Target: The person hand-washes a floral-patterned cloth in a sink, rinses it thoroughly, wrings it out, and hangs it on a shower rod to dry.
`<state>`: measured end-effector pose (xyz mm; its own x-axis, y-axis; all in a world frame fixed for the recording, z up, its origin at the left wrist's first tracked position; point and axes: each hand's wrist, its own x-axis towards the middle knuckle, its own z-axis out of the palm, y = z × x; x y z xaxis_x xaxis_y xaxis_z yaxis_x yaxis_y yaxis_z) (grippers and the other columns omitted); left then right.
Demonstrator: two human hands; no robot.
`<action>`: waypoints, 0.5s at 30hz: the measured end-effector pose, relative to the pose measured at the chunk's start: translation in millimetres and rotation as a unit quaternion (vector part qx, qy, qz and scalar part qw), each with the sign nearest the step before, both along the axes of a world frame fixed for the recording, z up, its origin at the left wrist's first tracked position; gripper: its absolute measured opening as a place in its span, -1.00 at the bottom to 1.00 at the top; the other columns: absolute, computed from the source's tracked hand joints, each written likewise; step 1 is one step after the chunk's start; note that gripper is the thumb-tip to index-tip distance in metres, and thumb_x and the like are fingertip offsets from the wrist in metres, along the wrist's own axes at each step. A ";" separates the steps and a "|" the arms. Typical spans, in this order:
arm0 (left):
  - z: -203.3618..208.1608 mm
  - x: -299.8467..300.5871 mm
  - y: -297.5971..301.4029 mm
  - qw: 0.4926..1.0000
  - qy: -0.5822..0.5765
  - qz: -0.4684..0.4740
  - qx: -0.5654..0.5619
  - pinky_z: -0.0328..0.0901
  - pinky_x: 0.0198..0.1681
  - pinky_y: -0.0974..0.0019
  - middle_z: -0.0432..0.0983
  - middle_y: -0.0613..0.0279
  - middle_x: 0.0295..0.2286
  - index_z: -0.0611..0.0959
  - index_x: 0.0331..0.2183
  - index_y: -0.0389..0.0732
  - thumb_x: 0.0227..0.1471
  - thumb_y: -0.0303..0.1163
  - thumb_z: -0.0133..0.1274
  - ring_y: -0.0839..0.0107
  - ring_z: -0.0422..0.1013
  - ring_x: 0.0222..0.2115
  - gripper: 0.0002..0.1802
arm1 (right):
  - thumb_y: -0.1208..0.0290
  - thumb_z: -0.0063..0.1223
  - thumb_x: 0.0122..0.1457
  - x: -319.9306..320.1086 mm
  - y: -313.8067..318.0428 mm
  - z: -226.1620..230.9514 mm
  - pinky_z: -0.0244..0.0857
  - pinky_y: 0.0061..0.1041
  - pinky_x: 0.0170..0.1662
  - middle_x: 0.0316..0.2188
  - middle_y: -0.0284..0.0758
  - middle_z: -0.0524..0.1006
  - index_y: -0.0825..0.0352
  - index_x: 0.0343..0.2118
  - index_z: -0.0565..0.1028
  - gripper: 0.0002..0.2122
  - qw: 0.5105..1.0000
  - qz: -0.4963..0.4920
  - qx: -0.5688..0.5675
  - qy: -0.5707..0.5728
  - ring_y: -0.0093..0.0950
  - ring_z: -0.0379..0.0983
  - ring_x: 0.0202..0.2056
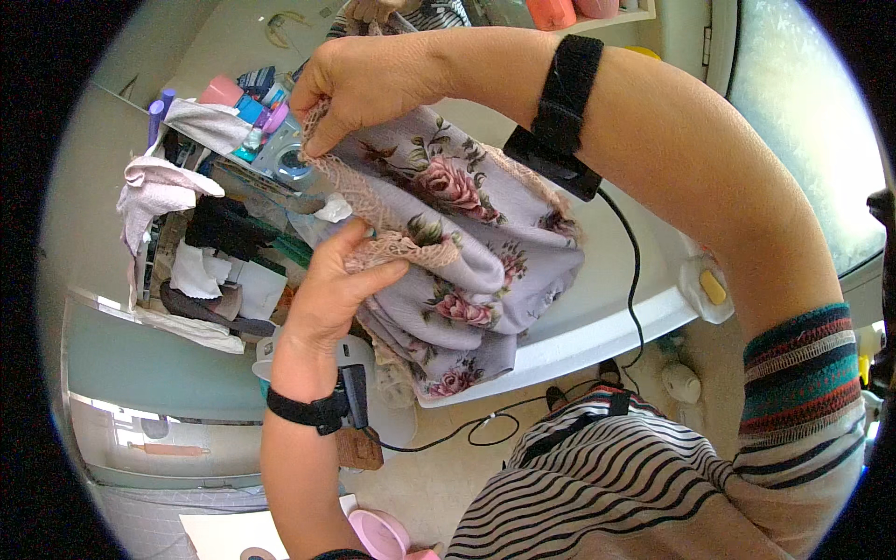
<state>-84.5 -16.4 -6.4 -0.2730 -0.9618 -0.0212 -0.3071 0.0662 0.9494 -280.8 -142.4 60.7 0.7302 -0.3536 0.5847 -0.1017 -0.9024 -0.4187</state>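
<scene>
Near the centre of the view, a lavender-grey rose-print cloth [495, 252] hangs in loose folds from both hands, edged with beige-pink lace trim [369, 201]. At eleven o'clock the right hand [369, 89] has thumb and fingers clamped together on the lace at the cloth's upper-left edge. At nine o'clock the left hand [336, 289] pinches a bunched, turned-over stretch of the same trim, its thumb pressed against the lace and the other fingers partly hidden behind it. Each wrist wears a black strap with a small black device; a black cable [639, 280] runs down from the right one, around four o'clock.

Behind the cloth, toward four o'clock, shows the rim of a white tub [607, 327]. Out at three o'clock, yellow bar soap [712, 287] sits in a white dish [692, 282]. Toward ten o'clock hangs a pale pink towel [159, 187], and between six and seven o'clock stands a pink basin [381, 532].
</scene>
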 end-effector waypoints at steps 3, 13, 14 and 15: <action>-12.1 9.0 -6.5 0.999 0.000 0.043 0.005 0.30 -0.14 0.44 0.56 0.27 -0.28 0.59 -0.20 -0.31 -0.02 -0.56 0.13 0.49 0.45 -0.26 -0.74 | 0.24 0.29 -0.04 -6.6 -13.9 -2.4 0.30 -0.43 -0.37 -0.56 -0.29 0.52 0.39 -0.42 0.54 -0.71 0.999 -0.028 -0.021 -0.018 -0.50 0.43 -0.48; 45.1 60.4 -4.0 0.987 -0.014 0.137 -0.081 0.29 -0.26 0.50 0.56 0.33 -0.37 0.60 -0.29 -0.25 0.05 -0.55 0.08 0.61 0.43 -0.36 -0.89 | 0.35 0.36 -0.16 -55.9 -60.1 -46.3 0.33 -0.40 -0.36 -0.56 -0.24 0.51 0.41 -0.40 0.52 -0.70 0.977 -0.045 -0.055 0.199 -0.37 0.49 -0.46; 46.4 60.2 -4.8 0.988 -0.017 0.133 -0.082 0.29 -0.26 0.50 0.56 0.34 -0.37 0.60 -0.30 -0.25 0.06 -0.55 0.08 0.61 0.43 -0.36 -0.89 | 0.36 0.35 -0.15 -56.5 -61.0 -51.8 0.32 -0.40 -0.37 -0.58 -0.23 0.50 0.42 -0.41 0.51 -0.71 0.968 -0.057 -0.073 0.234 -0.36 0.49 -0.46; 46.3 59.9 -5.5 0.989 -0.006 0.119 -0.083 0.29 -0.26 0.51 0.56 0.34 -0.37 0.60 -0.30 -0.25 0.06 -0.55 0.08 0.62 0.43 -0.36 -0.90 | 0.37 0.34 -0.14 -56.9 -61.7 -57.5 0.32 -0.40 -0.38 -0.59 -0.22 0.49 0.42 -0.43 0.50 -0.72 0.959 -0.055 -0.102 0.257 -0.35 0.50 -0.46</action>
